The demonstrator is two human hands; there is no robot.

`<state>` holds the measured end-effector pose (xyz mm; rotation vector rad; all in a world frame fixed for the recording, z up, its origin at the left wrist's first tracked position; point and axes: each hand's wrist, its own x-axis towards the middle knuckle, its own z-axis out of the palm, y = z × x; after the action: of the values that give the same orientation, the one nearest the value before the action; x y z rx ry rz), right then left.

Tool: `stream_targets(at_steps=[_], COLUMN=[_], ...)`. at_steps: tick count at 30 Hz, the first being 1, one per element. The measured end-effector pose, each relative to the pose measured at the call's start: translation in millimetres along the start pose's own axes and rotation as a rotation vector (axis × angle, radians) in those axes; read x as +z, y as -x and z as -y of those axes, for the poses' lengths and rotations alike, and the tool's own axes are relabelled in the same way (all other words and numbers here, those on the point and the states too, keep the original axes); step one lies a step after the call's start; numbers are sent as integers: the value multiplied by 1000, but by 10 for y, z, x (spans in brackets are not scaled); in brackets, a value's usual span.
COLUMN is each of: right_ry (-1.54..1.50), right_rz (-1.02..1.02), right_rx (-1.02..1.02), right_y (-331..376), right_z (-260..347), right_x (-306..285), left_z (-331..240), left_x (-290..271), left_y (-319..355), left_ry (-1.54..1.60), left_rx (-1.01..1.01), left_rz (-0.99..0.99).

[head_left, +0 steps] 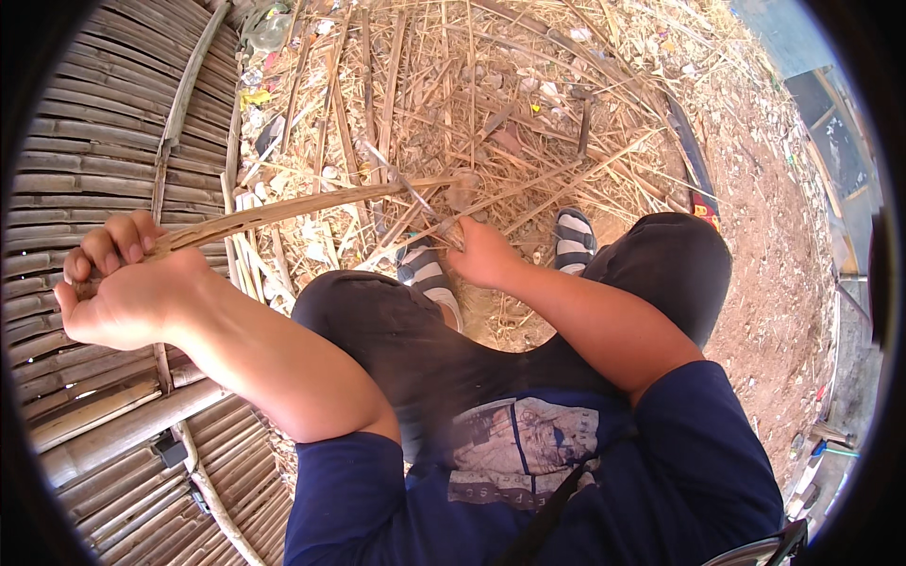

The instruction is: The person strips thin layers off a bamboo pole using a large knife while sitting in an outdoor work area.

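My left hand is out at the left with its fingers wrapped round one end of a split bamboo strip. The strip runs to the right and slightly upward, with dark slits along its face. My right hand is closed round the handle of a knife in front of my knees. The knife's narrow blade points up and to the left and crosses the strip near its far end. Whether the blade has bitten into the strip, I cannot tell. Under that end lies a pale, rounded block on the ground.
A bamboo slat wall rises close on my left. Loose bamboo strips and shavings cover the ground ahead. My sandalled feet stand apart near the work. Bare brown soil lies to the right, with a dark curved strip beside it.
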<state>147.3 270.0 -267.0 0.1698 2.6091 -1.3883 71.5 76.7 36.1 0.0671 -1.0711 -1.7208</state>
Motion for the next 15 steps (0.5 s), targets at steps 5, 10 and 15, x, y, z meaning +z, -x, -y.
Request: stream_targets(at_steps=[5, 10, 15], right_ry=[-152, -230, -163], right_rz=[66, 91, -9], right_rx=[-47, -101, 10], right_y=[97, 204, -59], right_z=[500, 438, -25], right_x=[-260, -32, 125], left_z=[32, 30, 106], left_x=[-36, -101, -103], left_y=[-20, -118, -169], left_ry=[60, 129, 87], left_rx=[-13, -43, -11], left_rz=[45, 193, 99])
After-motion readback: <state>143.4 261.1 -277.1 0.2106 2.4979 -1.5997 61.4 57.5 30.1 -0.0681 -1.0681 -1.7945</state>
